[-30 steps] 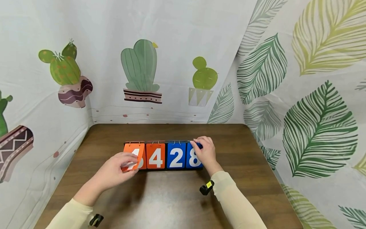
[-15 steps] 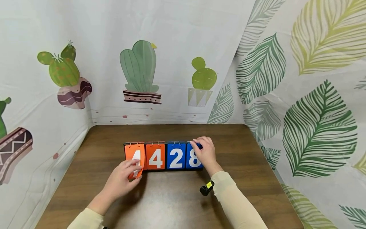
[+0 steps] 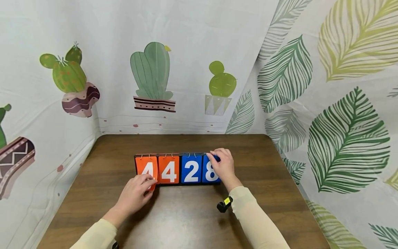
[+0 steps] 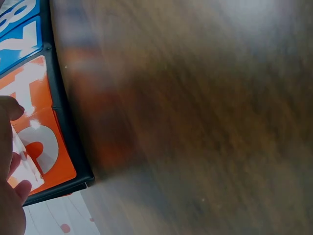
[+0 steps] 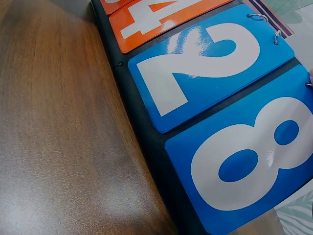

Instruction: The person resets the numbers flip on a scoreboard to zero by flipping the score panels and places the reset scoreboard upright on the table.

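A flip scoreboard (image 3: 180, 184) with a black base stands on the table, its number cards hung on metal rings. In the head view the cards read 4, 4, 2 and 8 from the left. My left hand (image 3: 135, 193) pinches the lower part of the leftmost orange number card (image 3: 145, 166). The left wrist view shows that card tilted off an orange card (image 4: 66, 169) beneath, whose white digit is partly covered. My right hand (image 3: 224, 166) grips the scoreboard's upper right corner, overlapping the blue 8 card (image 3: 210, 174). The blue 2 card (image 5: 195, 63) hangs flat.
The scoreboard stands toward the back of a brown wooden table (image 3: 186, 221). Behind it hangs a white curtain (image 3: 192, 34) printed with cacti, and a leaf-patterned curtain (image 3: 289, 20) is on the right. Small black devices (image 3: 222, 206) are at the wrists.
My left hand has moved slightly right and down, bringing the leftmost card from a slant over the one below to nearly flat, its 4 showing. My right hand stays at the corner.
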### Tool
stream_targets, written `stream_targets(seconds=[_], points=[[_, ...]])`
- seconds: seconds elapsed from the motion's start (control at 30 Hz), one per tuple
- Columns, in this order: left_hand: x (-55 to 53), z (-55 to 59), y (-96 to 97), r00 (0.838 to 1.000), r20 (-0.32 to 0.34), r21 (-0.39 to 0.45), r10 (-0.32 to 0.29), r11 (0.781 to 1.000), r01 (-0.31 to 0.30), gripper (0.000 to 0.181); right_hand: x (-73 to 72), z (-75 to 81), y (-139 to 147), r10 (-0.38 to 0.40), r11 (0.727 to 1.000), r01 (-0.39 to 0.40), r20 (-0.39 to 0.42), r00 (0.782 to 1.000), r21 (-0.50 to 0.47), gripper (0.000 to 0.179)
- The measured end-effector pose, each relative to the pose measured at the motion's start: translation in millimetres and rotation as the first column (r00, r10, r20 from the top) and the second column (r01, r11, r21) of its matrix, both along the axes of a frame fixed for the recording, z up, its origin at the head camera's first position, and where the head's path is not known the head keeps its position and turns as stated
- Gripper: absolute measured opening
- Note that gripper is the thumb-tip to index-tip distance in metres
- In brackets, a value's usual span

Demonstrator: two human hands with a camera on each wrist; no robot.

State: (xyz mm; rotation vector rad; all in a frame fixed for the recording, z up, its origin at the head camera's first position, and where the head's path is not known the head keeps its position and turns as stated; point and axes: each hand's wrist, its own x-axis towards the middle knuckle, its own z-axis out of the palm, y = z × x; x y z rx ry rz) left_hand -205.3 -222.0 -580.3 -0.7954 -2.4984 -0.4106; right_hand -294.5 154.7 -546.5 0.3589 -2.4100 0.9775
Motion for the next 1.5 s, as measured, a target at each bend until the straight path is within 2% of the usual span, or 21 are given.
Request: stream_targets(seconds=[0.37, 0.57, 0.93, 1.13, 1.23, 1.3, 1.37, 1.43, 1.5], points=[[-13.5, -3.2, 1.7, 0.997, 0.043, -0.091, 0.070, 0.994, -0.066, 0.039, 0.8, 2.1, 0, 0.010, 1.000, -0.010, -0.025, 1.000, -0.014, 0.028], [-16.6, -3.3, 2.1, 0.991, 0.060, -0.141, 0.124, 0.983, -0.114, 0.038, 0.3, 0.2, -1, 0.011, 1.000, -0.011, -0.029, 1.000, -0.010, 0.028], [-18.4, -1.2, 4.6, 0.974, 0.119, -0.157, 0.195, 0.972, -0.175, 0.046, -0.1, 0.3, -1, 0.012, 1.000, -0.013, -0.027, 1.000, -0.016, 0.027], [-18.3, 2.9, 4.6, 0.970, 0.146, -0.130, 0.194, 0.976, -0.176, 0.041, 0.2, -2.0, -1, 0.007, 1.000, -0.007, -0.021, 1.000, -0.011, 0.026], [-20.2, 14.4, 3.7, 0.973, 0.163, -0.058, 0.164, 0.986, -0.157, 0.037, 0.3, -2.7, -1, 0.009, 1.000, -0.009, -0.018, 1.000, -0.006, 0.027], [-22.4, 30.0, 3.4, 0.976, 0.173, 0.033, 0.129, 0.990, -0.137, 0.035, 0.3, -2.7, -1, 0.012, 1.000, -0.012, -0.021, 1.000, -0.006, 0.027], [-25.9, 50.5, 3.2, 0.971, 0.219, 0.137, 0.098, 0.982, -0.130, 0.034, 0.1, -2.3, -1, 0.018, 1.000, -0.018, -0.024, 1.000, -0.011, 0.029], [-31.2, 71.4, 2.1, 0.964, 0.258, 0.269, 0.058, 0.954, -0.129, 0.034, 0.0, -1.1, -1, 0.019, 1.000, -0.019, -0.022, 1.000, -0.018, 0.028], [-37.7, 90.1, -1.7, 0.945, 0.325, 0.398, 0.018, 0.905, -0.154, 0.034, -0.3, -0.1, -1, 0.019, 1.000, -0.019, -0.016, 1.000, -0.021, 0.028]])
